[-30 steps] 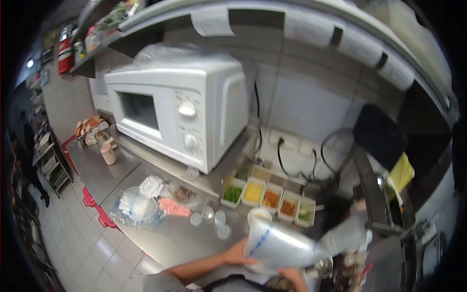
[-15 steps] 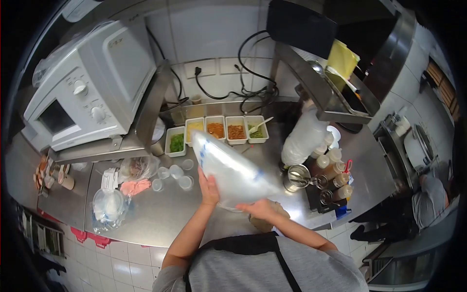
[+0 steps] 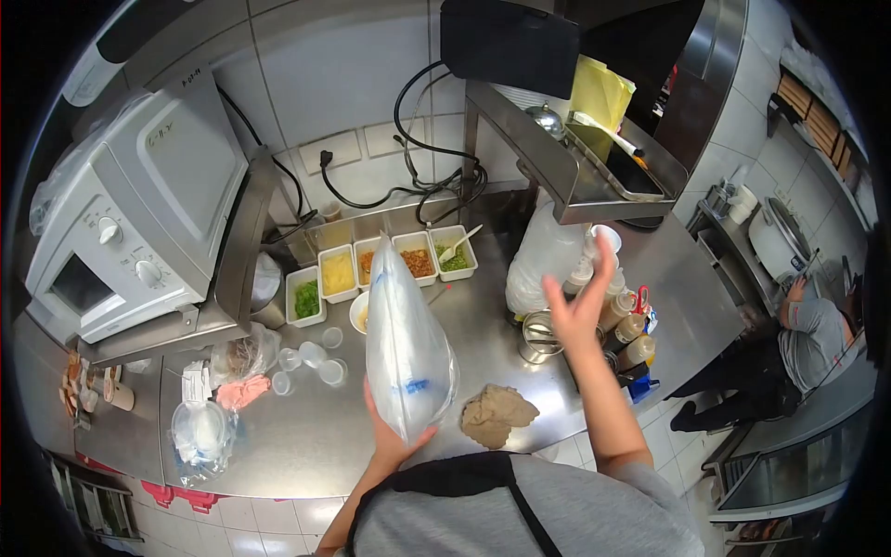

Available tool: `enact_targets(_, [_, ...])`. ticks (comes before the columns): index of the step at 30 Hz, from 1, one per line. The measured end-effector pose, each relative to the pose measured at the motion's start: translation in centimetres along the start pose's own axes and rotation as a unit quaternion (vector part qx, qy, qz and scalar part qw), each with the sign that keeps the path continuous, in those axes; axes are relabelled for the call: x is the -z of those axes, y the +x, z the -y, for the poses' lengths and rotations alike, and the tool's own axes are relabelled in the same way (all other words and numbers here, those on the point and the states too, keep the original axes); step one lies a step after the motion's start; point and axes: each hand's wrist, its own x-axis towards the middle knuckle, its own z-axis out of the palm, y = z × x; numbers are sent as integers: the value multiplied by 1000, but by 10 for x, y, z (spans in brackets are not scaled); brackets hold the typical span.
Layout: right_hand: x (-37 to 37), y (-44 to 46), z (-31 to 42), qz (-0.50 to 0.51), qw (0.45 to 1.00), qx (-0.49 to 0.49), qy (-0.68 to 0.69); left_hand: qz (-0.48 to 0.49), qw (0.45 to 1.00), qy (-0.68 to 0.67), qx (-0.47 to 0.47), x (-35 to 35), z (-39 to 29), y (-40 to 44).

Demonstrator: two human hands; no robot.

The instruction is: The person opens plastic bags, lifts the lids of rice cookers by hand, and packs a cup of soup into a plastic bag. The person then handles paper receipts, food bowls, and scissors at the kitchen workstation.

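Note:
My left hand (image 3: 390, 429) is wrapped round the lower end of a clear plastic bag (image 3: 406, 357) with blue print, which stands up tall over the steel counter (image 3: 306, 444). My right hand (image 3: 585, 302) is raised with its fingers spread, holding nothing, above a metal pot (image 3: 538, 336) and beside a large bagged bundle (image 3: 548, 255). Behind the bag are white containers of chopped greens (image 3: 307, 299), yellow food (image 3: 338, 274) and reddish-brown food (image 3: 417, 263). The bag partly hides a white bowl (image 3: 358, 314). A brown cloth (image 3: 498, 415) lies to the right of the bag.
A microwave (image 3: 139, 204) sits on a raised shelf at left. Small plastic cups (image 3: 314, 355), a pink cloth (image 3: 243, 392) and a bagged tub (image 3: 200, 432) lie below it. Sauce bottles (image 3: 629, 328) stand at right under a steel shelf (image 3: 594, 200). Another person (image 3: 806, 348) is farther right.
The bag has turned from slanting to upright in my left hand. My right hand has let go of it and moved up and right, opening. The brown cloth is now uncovered.

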Motion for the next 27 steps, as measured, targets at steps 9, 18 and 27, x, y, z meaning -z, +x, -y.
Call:
enact_targets(9, [-32, 37, -29, -96, 995, -4, -31, 65, 992, 64, 87, -36, 116, 15])
enact_targets(18, [-47, 28, -42, -123, 992, -23, 4, 104, 994, 26, 2, -62, 66, 93])
enact_targets(27, [-52, 37, -76, 4, 984, -180, 11, 82, 992, 4, -98, -80, -15, 142])
